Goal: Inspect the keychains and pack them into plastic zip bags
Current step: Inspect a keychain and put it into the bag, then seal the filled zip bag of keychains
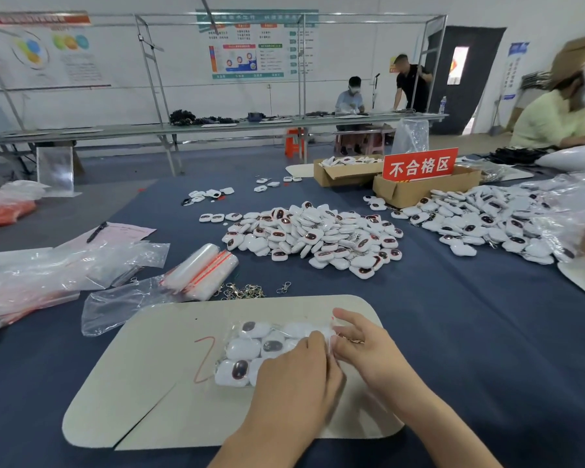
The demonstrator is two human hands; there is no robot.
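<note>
A clear zip bag [250, 352] filled with several white keychains lies on a beige board [142, 383] in front of me. My left hand [294, 376] lies over the bag's right part, with its fingers at the bag's mouth. My right hand [362, 342] pinches the same end of the bag from the right, and metal key rings show beside its fingers. A big heap of loose white keychains [318, 238] with dark red ovals lies further back on the blue cloth.
A roll of empty zip bags [203, 270] with red strips and loose metal clasps [244, 292] lie left of the board. More bags [48, 282] pile up at far left. A second keychain heap [487, 217], cardboard boxes [423, 189] with a red sign, and a person at right.
</note>
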